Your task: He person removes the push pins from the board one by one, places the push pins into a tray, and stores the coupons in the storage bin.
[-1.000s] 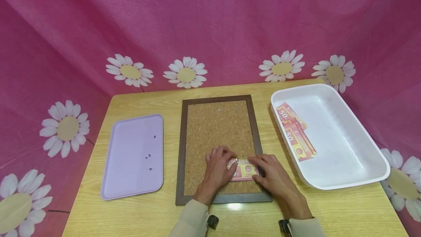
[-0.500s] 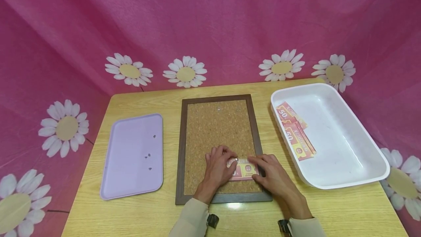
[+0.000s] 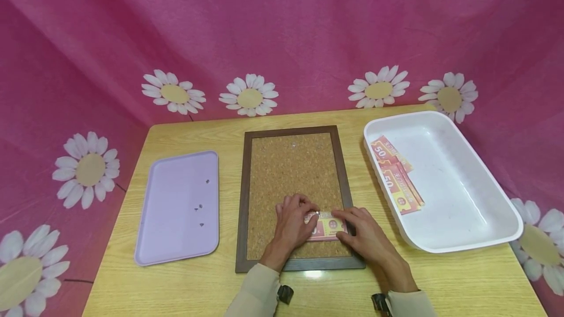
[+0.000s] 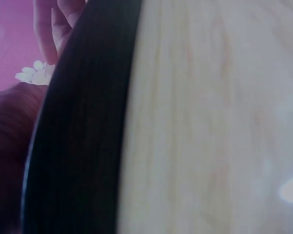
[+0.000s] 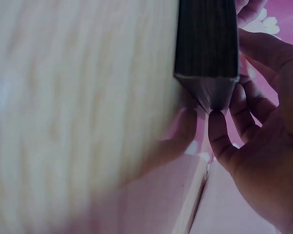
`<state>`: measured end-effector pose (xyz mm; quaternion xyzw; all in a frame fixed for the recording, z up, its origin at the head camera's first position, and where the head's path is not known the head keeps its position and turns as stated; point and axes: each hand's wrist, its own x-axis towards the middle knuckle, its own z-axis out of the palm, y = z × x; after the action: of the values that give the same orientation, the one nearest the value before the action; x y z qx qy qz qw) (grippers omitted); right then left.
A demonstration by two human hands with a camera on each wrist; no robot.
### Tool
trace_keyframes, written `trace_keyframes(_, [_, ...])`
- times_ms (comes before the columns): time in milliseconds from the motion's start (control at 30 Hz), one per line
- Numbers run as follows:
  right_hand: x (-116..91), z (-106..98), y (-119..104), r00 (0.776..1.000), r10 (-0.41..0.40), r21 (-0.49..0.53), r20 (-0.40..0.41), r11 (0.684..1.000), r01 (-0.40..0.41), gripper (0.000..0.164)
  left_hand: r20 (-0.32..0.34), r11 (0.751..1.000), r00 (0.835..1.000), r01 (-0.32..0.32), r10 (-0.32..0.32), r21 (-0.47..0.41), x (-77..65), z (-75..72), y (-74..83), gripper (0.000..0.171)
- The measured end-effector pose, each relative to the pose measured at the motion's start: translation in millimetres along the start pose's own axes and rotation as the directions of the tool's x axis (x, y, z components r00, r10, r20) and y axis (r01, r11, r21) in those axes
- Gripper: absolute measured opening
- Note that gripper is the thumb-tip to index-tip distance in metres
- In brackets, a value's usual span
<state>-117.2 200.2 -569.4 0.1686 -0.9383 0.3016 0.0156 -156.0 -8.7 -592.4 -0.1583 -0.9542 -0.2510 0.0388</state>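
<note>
A cork board (image 3: 295, 175) in a dark wooden frame lies on the table. A pink-and-yellow coupon (image 3: 329, 230) lies flat near its lower right corner. My left hand (image 3: 292, 225) covers the coupon's left part, its thumb and index finger pinching a small shiny thumbtack (image 3: 317, 213) at the upper edge. On the other side, my right hand (image 3: 369, 235) rests index finger and thumb on the coupon's right end. Its lower fingers (image 5: 219, 129) come up against the board's frame (image 5: 207, 39) in the right wrist view. Most of the left hand is hidden behind the frame in the left wrist view.
A lilac tray (image 3: 176, 209) on the left bears several small metallic tacks (image 3: 200, 207). At the right stands a white tub (image 3: 458, 190) holding more coupons (image 3: 398, 185) along its left wall. Clear pins (image 3: 293, 145) show at the board's top. A pink flowered cloth hangs behind.
Both hands stay in place over the coupon; the left fingertips and the thumbtack shift only very slightly. Tray, board and tub have not moved.
</note>
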Motion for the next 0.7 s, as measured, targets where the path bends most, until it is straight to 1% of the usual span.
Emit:
trace_keyframes(300, [1.8,0.6,1.1,0.999,0.041,0.034,0.021,0.999,-0.042,0.050,-0.020,0.999,0.999,-0.039,0.039,0.002,3.3,2.2,-0.9,0.011])
trace_keyframes(433, [1.5,2.2,2.0,1.000,0.027,0.029,0.002,0.999,-0.027,0.050,-0.020,0.999,0.999,-0.044,0.044,-0.003,1.7,1.9,-0.7,0.009])
trace_keyframes(567, [1.9,3.5,2.1,1.000,0.009,0.030,-0.021,1.000,-0.008,0.048,0.003,0.999,0.999,-0.038,0.038,0.014,-1.0,2.2,-0.7,0.010])
trace_keyframes(700, [1.5,4.7,1.0,1.000,0.009,0.033,-0.016,0.999,-0.009,0.045,0.009,0.999,0.999,-0.038,0.037,0.031,-3.2,2.9,-1.1,0.010])
